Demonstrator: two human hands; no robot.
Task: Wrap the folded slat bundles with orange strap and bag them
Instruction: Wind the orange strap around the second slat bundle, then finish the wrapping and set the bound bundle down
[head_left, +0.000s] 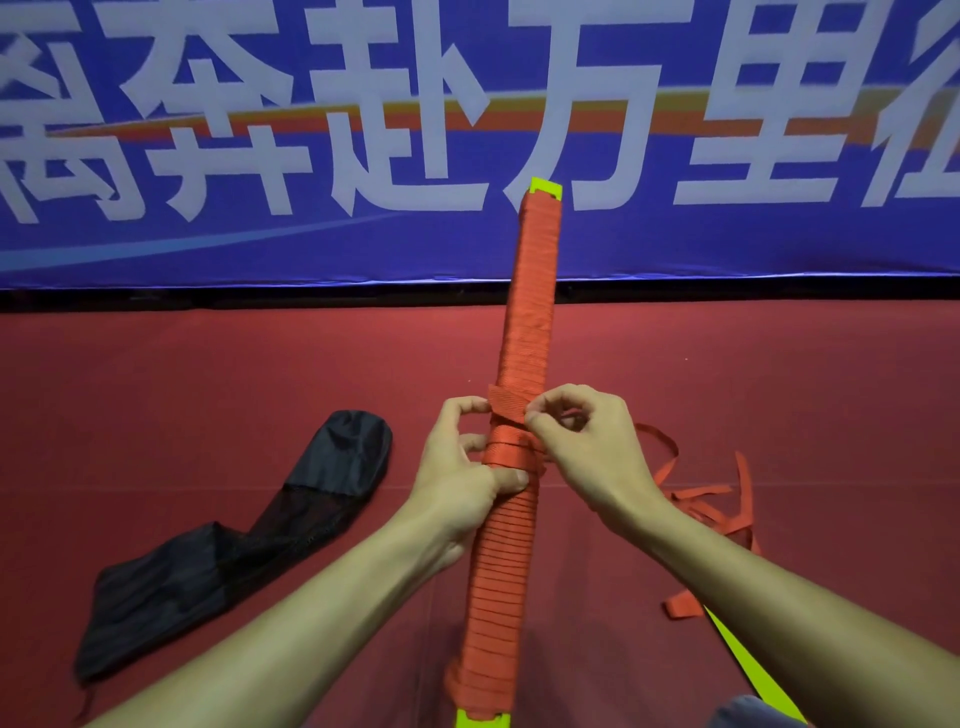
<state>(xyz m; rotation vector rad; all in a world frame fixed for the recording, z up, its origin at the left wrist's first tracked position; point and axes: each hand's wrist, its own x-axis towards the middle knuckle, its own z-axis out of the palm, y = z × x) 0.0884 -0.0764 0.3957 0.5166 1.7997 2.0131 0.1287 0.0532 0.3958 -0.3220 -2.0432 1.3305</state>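
A long slat bundle (524, 322) stands nearly upright in the middle of the view, wound along almost its whole length in orange strap, with yellow-green slat ends showing at top and bottom. My left hand (462, 478) grips the bundle at mid-height, thumb pressed on the wraps. My right hand (582, 436) pinches the orange strap (511, 408) where it crosses the bundle. Loose strap (696, 499) trails in loops on the floor to the right. A black bag (234, 540) with a mesh section lies flat at the left.
Red carpet (208, 364) covers the floor. A blue banner (311, 244) with large white characters hangs behind. A second yellow-green slat (748, 660) lies under my right forearm at the lower right.
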